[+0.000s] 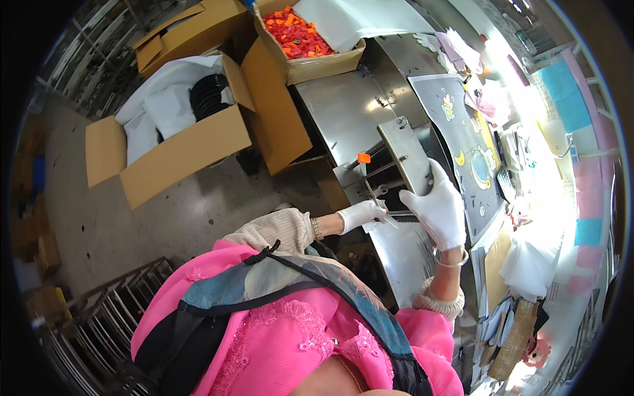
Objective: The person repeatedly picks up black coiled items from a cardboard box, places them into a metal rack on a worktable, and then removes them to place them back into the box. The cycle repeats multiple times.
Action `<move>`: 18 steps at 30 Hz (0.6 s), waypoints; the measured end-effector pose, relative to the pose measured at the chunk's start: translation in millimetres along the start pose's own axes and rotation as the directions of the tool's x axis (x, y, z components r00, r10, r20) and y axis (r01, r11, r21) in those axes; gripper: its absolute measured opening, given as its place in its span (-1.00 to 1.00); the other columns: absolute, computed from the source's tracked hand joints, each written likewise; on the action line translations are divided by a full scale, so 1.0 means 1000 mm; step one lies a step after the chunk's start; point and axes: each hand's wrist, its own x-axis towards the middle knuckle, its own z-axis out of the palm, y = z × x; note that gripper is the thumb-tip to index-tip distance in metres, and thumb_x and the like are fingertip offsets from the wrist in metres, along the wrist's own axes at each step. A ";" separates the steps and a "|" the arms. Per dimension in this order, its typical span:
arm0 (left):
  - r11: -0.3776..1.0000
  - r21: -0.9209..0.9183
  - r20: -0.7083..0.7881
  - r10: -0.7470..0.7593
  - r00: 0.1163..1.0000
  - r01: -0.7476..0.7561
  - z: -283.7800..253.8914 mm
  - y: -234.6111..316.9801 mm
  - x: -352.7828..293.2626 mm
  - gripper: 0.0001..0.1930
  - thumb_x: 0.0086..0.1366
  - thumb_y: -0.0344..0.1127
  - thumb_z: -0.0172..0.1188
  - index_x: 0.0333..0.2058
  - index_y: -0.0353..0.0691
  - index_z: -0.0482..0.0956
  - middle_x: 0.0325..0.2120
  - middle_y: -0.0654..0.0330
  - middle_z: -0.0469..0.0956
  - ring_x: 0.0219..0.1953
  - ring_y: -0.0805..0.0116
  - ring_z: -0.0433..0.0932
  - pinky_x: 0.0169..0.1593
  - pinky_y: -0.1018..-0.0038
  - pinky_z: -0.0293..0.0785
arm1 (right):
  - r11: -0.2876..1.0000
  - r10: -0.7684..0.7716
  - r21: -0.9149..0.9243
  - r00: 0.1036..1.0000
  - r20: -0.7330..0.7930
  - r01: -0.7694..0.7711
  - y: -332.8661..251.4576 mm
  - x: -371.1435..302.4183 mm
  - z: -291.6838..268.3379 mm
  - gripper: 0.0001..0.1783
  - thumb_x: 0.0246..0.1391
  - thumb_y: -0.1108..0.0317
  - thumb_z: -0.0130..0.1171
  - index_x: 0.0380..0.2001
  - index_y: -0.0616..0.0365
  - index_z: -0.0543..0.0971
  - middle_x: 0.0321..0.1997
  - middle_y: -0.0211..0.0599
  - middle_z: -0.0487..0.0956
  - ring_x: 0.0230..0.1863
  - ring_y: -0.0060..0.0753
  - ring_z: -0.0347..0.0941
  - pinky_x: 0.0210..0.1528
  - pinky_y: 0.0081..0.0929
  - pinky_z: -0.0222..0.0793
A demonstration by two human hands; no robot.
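My right hand point(439, 210), in a white glove, grips the near right end of a grey metal plate point(411, 155), thumb and fingers curled about its edge. The plate belongs to a metal fixture with rods and a spring-like coil beneath it. My left hand point(362, 215), also gloved in white, is at the fixture's near left side, its fingers closed around something small; a thin pale strip shows beside the fingertips, but I cannot make out what is held. An orange clip-like piece point(364, 158) sits at the fixture's left side.
The fixture stands on a steel worktop point(340, 109). At the far end is a carton point(327, 68) of red and orange pieces. Left of the bench, an open cardboard box point(188, 162) holds black coils and white wrapping. A printed grey mat point(456, 125) lies to the right.
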 end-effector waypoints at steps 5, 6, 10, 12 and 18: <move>0.920 -0.051 -0.014 -0.390 0.921 0.389 -0.017 -0.005 0.033 -0.86 0.25 -0.35 0.13 -0.24 -0.23 0.52 -0.39 0.28 0.49 -0.25 0.47 0.45 -0.11 0.52 0.35 | 0.991 -0.034 -0.131 0.997 -0.069 0.025 0.029 0.034 0.016 -0.27 -0.25 0.19 0.30 0.11 0.11 0.44 -0.13 -0.06 0.57 -0.14 -0.06 0.56 -0.06 -0.28 0.46; 0.898 -0.021 -0.001 -0.439 0.898 0.439 -0.021 -0.005 0.041 -0.87 0.20 -0.40 0.11 -0.27 -0.21 0.55 -0.36 0.21 0.52 -0.28 0.33 0.49 -0.18 0.43 0.41 | 0.983 0.017 -0.177 0.993 -0.114 -0.037 0.048 0.039 0.020 -0.26 -0.21 0.23 0.29 0.15 0.10 0.41 -0.06 -0.03 0.55 -0.07 -0.04 0.53 -0.03 -0.26 0.45; 0.571 0.772 0.376 -0.057 0.925 -0.279 -0.038 0.011 0.054 -0.85 0.19 -0.26 0.09 -0.42 -0.15 0.58 -0.43 0.06 0.56 -0.39 0.03 0.60 -0.30 0.20 0.54 | 0.960 0.238 -0.068 0.916 -0.324 -0.273 0.138 0.035 0.046 -0.46 -0.09 0.35 0.20 0.07 0.09 0.51 -0.15 -0.10 0.61 -0.16 -0.12 0.57 -0.08 -0.33 0.47; 0.441 0.859 0.337 -0.106 0.935 -0.260 -0.042 0.026 0.057 -0.84 0.23 -0.26 0.02 -0.42 -0.06 0.59 -0.41 0.11 0.57 -0.40 0.07 0.61 -0.37 0.15 0.51 | 0.889 0.440 0.281 0.843 -0.309 -0.361 0.182 0.017 0.058 -0.56 -0.03 0.37 0.15 -0.01 0.11 0.58 -0.32 -0.18 0.66 -0.34 -0.39 0.59 -0.20 -0.47 0.46; 0.079 0.966 0.254 -0.144 0.956 -0.245 -0.038 0.052 0.121 -0.72 0.19 -0.08 0.07 -0.55 -0.03 0.66 -0.52 0.20 0.61 -0.43 0.20 0.61 -0.32 0.25 0.42 | 0.310 0.736 0.826 0.669 0.105 -0.471 0.234 -0.047 0.171 -0.71 0.11 0.32 0.02 -0.56 0.28 0.56 -0.63 -0.29 0.51 -0.61 -0.43 0.43 -0.45 -0.45 0.37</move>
